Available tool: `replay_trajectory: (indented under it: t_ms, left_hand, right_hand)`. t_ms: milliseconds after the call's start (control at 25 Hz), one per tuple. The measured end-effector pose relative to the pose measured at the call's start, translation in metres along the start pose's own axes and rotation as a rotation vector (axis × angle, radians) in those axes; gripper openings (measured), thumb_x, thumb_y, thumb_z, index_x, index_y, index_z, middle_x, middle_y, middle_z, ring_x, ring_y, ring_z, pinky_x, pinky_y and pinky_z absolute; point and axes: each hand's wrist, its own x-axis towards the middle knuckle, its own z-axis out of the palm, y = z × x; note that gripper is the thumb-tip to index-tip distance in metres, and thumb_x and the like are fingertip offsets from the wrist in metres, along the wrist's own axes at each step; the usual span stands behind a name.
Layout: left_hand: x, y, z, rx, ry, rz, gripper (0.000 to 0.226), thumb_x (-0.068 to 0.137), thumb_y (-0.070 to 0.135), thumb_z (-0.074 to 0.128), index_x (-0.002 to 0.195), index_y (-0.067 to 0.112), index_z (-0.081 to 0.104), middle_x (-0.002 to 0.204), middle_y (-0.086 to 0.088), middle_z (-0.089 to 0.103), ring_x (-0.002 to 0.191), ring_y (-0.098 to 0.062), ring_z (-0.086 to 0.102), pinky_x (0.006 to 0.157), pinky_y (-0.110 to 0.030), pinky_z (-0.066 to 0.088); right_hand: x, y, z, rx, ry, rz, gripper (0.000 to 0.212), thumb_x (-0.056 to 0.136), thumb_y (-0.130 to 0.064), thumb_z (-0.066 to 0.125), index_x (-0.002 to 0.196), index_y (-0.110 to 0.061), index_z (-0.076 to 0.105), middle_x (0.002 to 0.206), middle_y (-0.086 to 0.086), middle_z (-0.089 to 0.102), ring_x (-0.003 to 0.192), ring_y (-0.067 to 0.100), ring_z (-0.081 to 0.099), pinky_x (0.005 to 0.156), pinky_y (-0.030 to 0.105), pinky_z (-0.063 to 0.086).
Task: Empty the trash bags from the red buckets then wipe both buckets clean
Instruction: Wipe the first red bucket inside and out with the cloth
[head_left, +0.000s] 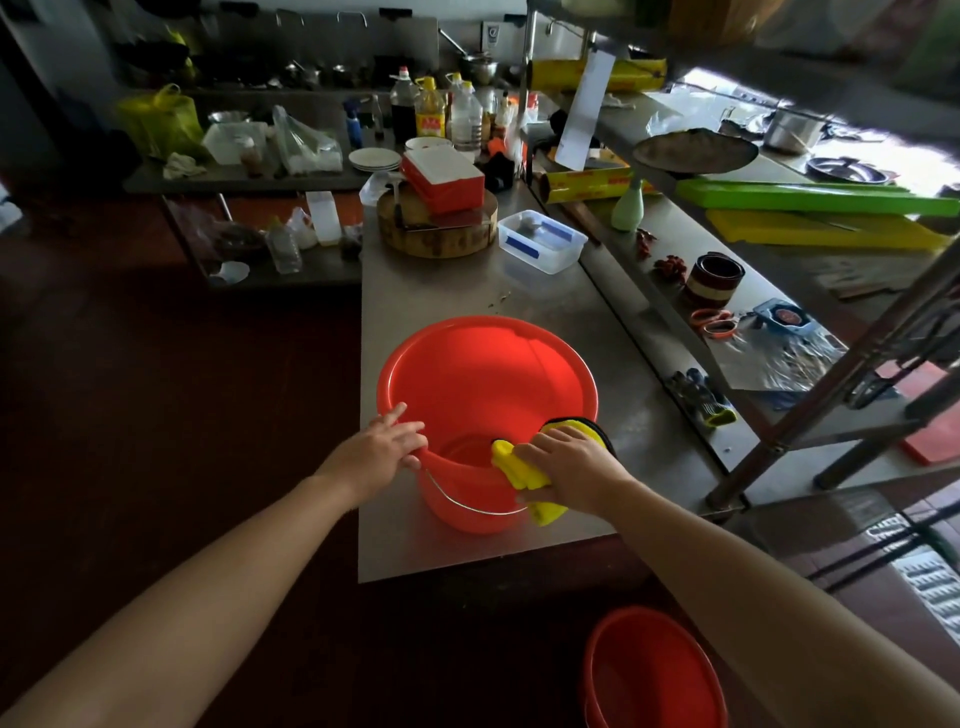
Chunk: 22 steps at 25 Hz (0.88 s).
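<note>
A red bucket (483, 374) stands upright on the steel counter (447, 291), near its front edge, with no bag inside. My left hand (387, 447) grips the bucket's near-left rim. My right hand (569, 465) holds a folded yellow cloth (519, 470) draped over the near-right rim, part inside and part hanging outside. A metal bail handle (467, 501) hangs down the bucket's front. A second red bucket (649, 670) sits on the dark floor at the lower right, also without a bag.
Behind the bucket are a round wooden chopping block (436, 231) with a red box (441, 179) on it and a clear plastic tub (543, 241). A steel shelf rack (831, 395) stands to the right. Bottles and dishes crowd the back counter.
</note>
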Motion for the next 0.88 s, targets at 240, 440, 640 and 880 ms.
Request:
replay_trajectory:
  t_ms: [240,440,640,880]
  left_hand:
    - [-0.012,0.027,0.01,0.192,-0.017,0.058,0.053,0.102,0.052,0.036,0.148,0.026,0.041,0.161,0.003,0.031,0.153,-0.016,0.01,0.124,-0.05,0.0]
    - [-0.018,0.052,0.018,0.085,0.037,0.104,0.046,0.102,0.041,0.046,0.138,0.014,0.054,0.147,-0.001,0.053,0.148,-0.017,0.03,0.125,-0.045,0.006]
    - [-0.023,0.012,-0.002,0.11,0.072,0.157,0.032,0.101,0.032,0.049,0.13,0.022,0.061,0.145,0.005,0.054,0.147,-0.018,0.031,0.124,-0.043,0.007]
    - [-0.017,0.024,0.005,0.357,0.017,0.21,0.06,0.097,0.058,0.036,0.137,0.017,0.055,0.144,0.0,0.055,0.143,-0.02,0.04,0.122,-0.054,0.018]
  right_hand:
    - [0.01,-0.026,0.0,-0.063,0.004,-0.002,0.068,0.087,-0.073,0.052,0.129,-0.021,0.063,0.104,-0.001,0.069,0.094,0.025,0.066,0.086,0.038,0.053]
    - [0.033,-0.067,0.004,0.02,-0.023,0.101,0.085,0.085,-0.081,0.022,0.139,-0.023,0.053,0.111,0.001,0.068,0.1,0.027,0.065,0.088,0.043,0.05]
    - [0.0,-0.013,0.003,-0.059,0.086,-0.069,0.069,0.085,-0.077,0.053,0.126,-0.023,0.066,0.097,-0.003,0.066,0.088,0.023,0.065,0.082,0.036,0.053]
    - [0.011,-0.026,0.003,-0.118,0.096,-0.056,0.065,0.088,-0.074,0.051,0.127,-0.024,0.065,0.1,-0.003,0.067,0.088,0.023,0.065,0.08,0.037,0.054]
